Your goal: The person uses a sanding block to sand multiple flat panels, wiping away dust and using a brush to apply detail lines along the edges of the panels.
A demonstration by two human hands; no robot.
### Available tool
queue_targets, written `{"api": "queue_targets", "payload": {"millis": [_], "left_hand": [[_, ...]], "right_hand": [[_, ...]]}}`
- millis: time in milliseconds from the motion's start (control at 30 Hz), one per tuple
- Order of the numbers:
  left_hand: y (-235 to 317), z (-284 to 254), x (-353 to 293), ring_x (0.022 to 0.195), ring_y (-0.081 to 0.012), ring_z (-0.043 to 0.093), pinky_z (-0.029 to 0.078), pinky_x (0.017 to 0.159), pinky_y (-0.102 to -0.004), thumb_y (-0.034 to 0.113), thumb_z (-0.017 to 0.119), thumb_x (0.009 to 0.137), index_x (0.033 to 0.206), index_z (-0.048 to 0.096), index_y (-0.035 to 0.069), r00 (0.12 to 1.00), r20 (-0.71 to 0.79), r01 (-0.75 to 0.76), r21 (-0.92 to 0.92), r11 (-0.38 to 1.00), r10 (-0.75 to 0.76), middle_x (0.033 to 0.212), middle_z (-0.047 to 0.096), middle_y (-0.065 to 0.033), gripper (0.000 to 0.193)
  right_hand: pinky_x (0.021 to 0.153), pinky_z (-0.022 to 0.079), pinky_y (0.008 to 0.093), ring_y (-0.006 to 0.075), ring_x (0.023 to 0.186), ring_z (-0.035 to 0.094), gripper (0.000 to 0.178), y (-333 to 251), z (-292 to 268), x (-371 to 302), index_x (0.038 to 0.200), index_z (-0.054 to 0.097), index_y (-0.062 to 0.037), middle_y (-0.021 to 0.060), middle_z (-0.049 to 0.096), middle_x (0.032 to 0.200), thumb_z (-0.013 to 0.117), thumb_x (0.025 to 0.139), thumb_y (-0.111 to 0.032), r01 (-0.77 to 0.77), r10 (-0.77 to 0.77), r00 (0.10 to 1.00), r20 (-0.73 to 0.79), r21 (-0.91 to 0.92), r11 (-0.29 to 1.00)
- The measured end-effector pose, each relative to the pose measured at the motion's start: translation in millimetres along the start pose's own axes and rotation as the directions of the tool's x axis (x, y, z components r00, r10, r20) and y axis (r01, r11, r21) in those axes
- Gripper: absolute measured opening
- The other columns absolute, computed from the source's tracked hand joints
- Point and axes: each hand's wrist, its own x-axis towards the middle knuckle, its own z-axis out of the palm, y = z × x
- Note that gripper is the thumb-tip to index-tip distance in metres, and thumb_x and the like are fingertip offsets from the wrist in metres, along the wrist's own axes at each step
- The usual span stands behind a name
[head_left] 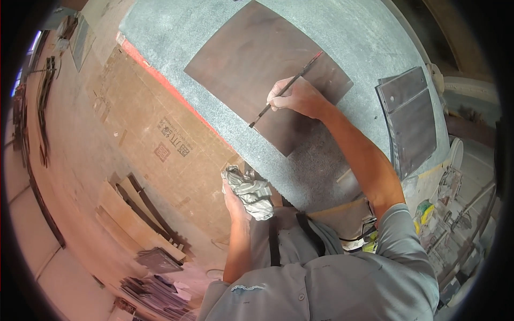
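My right hand (294, 97) is closed round the dark handle of a slim paintbrush (307, 66). The brush slants, with its red handle end up to the right and its dark bristles at the lower left edge of a large flat brown sheet (241, 48). Whether the bristles touch the sheet, I cannot tell. The sheet lies on a grey-blue carpet-like table cover (155, 27). Lower down, off the table's left side, my left hand (234, 206) grips a crumpled grey-and-white striped rag (250, 191); some fingers are hidden behind it.
Dark flat panels (409, 117) are stacked on the table at the right. A red strip (171, 88) runs along the table's left edge, beside a brown cardboard sheet (160, 123). Curved boards (131, 211) and more stacked panels (155, 294) lie at the lower left. Clutter (450, 208) fills the right side.
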Motion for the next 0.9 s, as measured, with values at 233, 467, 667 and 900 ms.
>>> {"api": "queue_targets", "payload": {"millis": [233, 467, 667, 900], "left_hand": [[1, 0, 1, 0.099, -0.0308, 0.074, 0.065, 0.085, -0.0462, 0.048, 0.038, 0.117, 0.140, 0.058, 0.008, 1.000, -0.007, 0.025, -0.020, 0.999, -0.025, 0.119, 0.072, -0.0155, 0.051], [-3, 4, -2, 0.101, -0.0310, 0.075, 0.065, 0.086, -0.0463, 0.047, 0.036, 0.117, 0.144, 0.054, 0.007, 1.000, 0.009, -0.004, -0.010, 1.000, 0.004, 0.122, 0.071, -0.0160, 0.051], [2, 10, -9, 0.102, -0.0301, 0.073, 0.062, 0.092, -0.0468, 0.054, 0.043, 0.114, 0.133, 0.065, 0.010, 1.000, 0.014, -0.021, 0.049, 0.999, 0.021, 0.116, 0.073, -0.0113, 0.052], [8, 29, -17, 0.100, -0.0273, 0.072, 0.061, 0.090, -0.0430, 0.053, 0.042, 0.116, 0.139, 0.060, 0.007, 0.995, 0.009, -0.104, 0.094, 0.990, 0.104, 0.116, 0.071, -0.0108, 0.054]], "right_hand": [[0.078, 0.052, 0.0276, 0.0099, 0.079, 0.068, 0.011, 4, -5, -10, 0.085, 0.076, -0.0035, 0.0012, 0.076, 0.081, 0.073, 0.086, -0.014, 0.020, -0.021, 1.000, -0.010, -0.072, 0.997], [0.082, 0.054, 0.0287, 0.0122, 0.081, 0.070, 0.010, 5, -8, -24, 0.088, 0.076, 0.0006, 0.0050, 0.075, 0.081, 0.074, 0.085, -0.009, -0.030, 0.032, 0.999, 0.027, -0.082, 0.996], [0.083, 0.056, 0.0301, 0.0134, 0.083, 0.072, 0.007, 20, -16, -36, 0.086, 0.075, 0.0001, 0.0070, 0.076, 0.085, 0.075, 0.084, -0.006, -0.052, 0.052, 0.995, 0.080, -0.001, 0.999], [0.084, 0.056, 0.0287, 0.0138, 0.090, 0.072, 0.007, 15, -21, -55, 0.083, 0.073, 0.0001, 0.0087, 0.078, 0.091, 0.075, 0.088, -0.004, -0.107, 0.108, 0.985, 0.138, -0.013, 0.994]]}}
